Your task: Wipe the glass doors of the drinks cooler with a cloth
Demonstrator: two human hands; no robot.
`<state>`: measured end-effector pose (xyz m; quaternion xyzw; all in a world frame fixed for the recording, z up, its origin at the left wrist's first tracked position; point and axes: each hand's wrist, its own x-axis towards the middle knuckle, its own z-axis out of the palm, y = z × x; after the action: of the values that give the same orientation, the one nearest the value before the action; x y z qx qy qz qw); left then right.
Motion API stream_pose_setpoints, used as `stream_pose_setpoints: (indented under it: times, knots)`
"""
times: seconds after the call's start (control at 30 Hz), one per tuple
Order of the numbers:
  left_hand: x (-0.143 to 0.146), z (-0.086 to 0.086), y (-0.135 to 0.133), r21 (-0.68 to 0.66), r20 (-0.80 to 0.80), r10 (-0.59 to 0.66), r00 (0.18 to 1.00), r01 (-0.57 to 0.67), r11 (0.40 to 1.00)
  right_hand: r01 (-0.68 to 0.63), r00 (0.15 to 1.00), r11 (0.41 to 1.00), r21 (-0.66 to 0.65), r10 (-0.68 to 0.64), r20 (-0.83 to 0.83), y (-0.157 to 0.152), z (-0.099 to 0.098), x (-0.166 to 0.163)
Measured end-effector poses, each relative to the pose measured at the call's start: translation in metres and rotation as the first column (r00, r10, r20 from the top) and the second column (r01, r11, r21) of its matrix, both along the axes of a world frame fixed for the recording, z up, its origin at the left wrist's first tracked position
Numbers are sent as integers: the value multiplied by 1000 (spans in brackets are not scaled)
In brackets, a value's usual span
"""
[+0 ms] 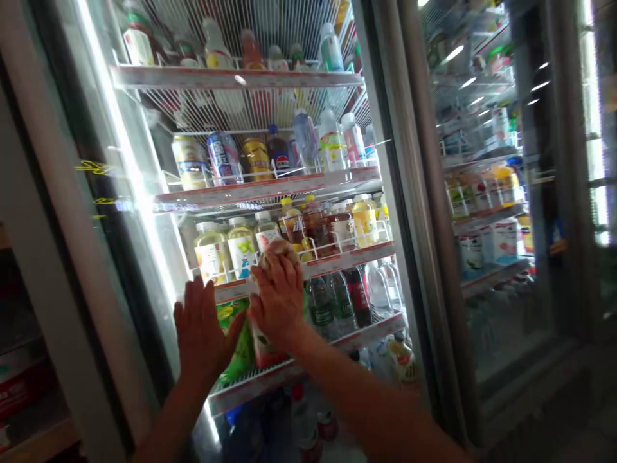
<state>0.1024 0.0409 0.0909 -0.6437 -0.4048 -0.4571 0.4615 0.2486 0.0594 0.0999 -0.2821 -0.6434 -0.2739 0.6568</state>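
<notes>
A glass-fronted drinks cooler [260, 193] fills the view, its wire shelves lined with bottles and cans. My left hand [200, 331] lies flat, fingers stretched upward, at the height of the lower shelf rail [231, 290], beside green-labelled bottles [236, 350]. To its right, my right hand [278, 296] is pressed forward with fingers curled over a pale crumpled wad [274, 249] that peeks out above the knuckles; I cannot make out what it is. Behind this hand stand yellow-green juice bottles [241, 247] and dark bottles [332, 302].
A bright light strip [125, 180] runs down the cooler's left side. A metal door post [409, 212] separates a second cooler [486, 193] on the right, also stocked with drinks. More bottles sit on the bottom shelf [400, 360]. Dim shelving [24, 386] stands at far left.
</notes>
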Motion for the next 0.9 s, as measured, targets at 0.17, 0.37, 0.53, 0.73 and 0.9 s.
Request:
stream_pose_setpoints:
  times: [0.17,0.37,0.53,0.73,0.9]
  knots:
    - [8,-19,4,65,143,52,988,-62,996,190,971,973,134,-206,122,27,-9,91]
    - [16,-17,5,45,154,56,986,-64,997,283,930,950,131,-238,-282,34,-18,148]
    - [10,-19,4,53,138,50,989,-58,997,130,948,984,125,-160,275,17,-50,77]
    - [16,-20,9,70,155,52,987,-63,996,314,933,946,85,-291,-212,29,-65,151]
    - [15,-32,3,42,107,49,993,-54,998,201,962,978,62,-209,174,9,-78,77]
